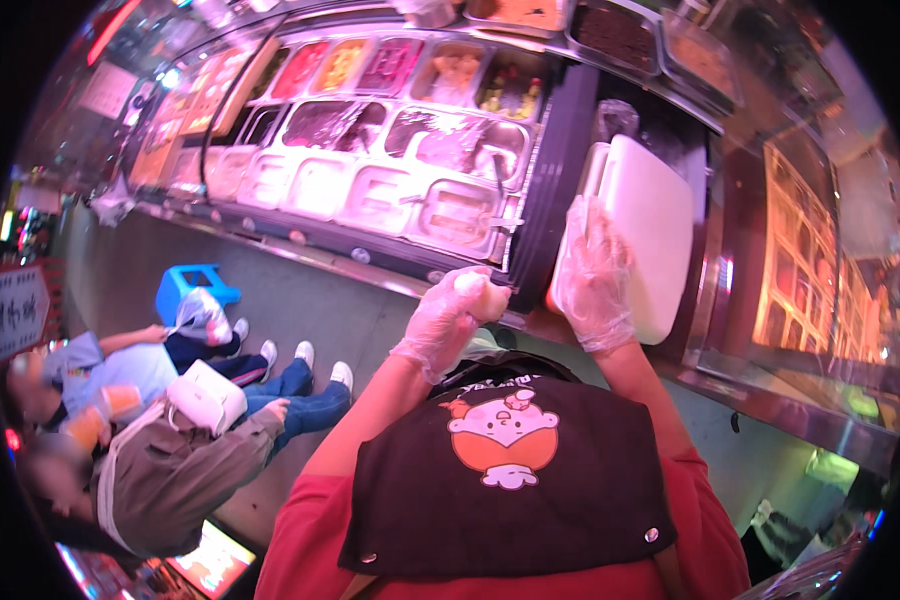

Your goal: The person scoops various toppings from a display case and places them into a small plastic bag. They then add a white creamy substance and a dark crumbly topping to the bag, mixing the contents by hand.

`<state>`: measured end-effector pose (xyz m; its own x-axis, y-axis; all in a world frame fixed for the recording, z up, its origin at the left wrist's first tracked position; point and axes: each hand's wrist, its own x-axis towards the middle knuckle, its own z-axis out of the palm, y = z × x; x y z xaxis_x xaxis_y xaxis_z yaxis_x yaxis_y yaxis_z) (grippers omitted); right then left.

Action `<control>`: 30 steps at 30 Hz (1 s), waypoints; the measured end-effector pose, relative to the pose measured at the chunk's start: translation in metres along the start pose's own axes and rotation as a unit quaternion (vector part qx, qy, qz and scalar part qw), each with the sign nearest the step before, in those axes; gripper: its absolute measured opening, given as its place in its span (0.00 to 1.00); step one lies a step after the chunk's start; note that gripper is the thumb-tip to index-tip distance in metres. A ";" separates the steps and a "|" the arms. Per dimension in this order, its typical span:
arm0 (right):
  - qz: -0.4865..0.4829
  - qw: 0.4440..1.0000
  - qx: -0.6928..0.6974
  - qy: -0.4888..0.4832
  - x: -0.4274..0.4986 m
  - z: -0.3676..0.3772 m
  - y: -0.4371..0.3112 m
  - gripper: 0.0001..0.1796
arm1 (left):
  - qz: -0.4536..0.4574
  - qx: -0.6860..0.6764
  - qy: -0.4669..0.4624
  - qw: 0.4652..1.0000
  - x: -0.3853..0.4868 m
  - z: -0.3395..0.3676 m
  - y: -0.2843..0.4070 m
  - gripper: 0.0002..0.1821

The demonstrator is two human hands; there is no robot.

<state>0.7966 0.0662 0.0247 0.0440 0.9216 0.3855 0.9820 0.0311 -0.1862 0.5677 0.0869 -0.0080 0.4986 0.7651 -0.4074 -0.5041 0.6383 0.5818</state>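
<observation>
My left hand [444, 322], in a clear disposable glove, is closed around a soft white lump [484, 292] that looks like rice or dough. It hovers by the front corner of the chilled topping counter. My right hand [596, 281], gloved the same way, lies along the left edge of a white rectangular plastic lid or board [651, 232]. Its fingers point away from me, and whether they grip the edge is hidden. Another pale edge [594, 171] shows beside the board. Nearest my left hand is a steel pan [461, 217] with a utensil handle across its rim.
Steel pans of coloured toppings [375, 64] line the counter's back row. Shallow trays [615, 34] stand beyond the board. A lit, gridded panel [799, 255] is at right. Two people [187, 442] stand at left beside a blue plastic stool [195, 289].
</observation>
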 end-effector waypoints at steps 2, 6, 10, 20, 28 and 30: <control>-0.006 0.956 0.291 -0.024 0.002 0.009 -0.024 0.32 | 0.032 -0.003 -0.022 0.999 -0.013 0.007 0.004 0.25; -0.029 0.890 0.451 -0.057 0.012 0.024 -0.082 0.24 | 0.089 -0.058 -0.007 0.994 -0.021 0.018 -0.005 0.19; -0.050 0.882 0.459 -0.094 0.029 0.046 -0.108 0.21 | 0.143 -0.031 0.137 0.980 -0.017 0.000 -0.002 0.13; -0.023 0.856 0.509 -0.084 0.077 0.115 -0.191 0.14 | 0.278 0.057 0.254 0.925 0.018 -0.084 0.059 0.08; 0.234 0.781 0.575 -0.075 0.157 0.196 -0.248 0.17 | 0.155 -0.142 0.122 0.970 0.050 -0.132 0.162 0.19; 0.324 0.695 0.641 -0.035 0.173 0.216 -0.268 0.21 | 0.160 -0.106 0.151 0.970 0.062 -0.138 0.179 0.20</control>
<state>0.5011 0.3010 -0.0539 0.3480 0.9177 -0.1914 -0.2122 -0.1218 -0.9696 0.4110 0.2605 -0.0267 0.0794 0.8968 -0.4353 -0.7484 0.3421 0.5682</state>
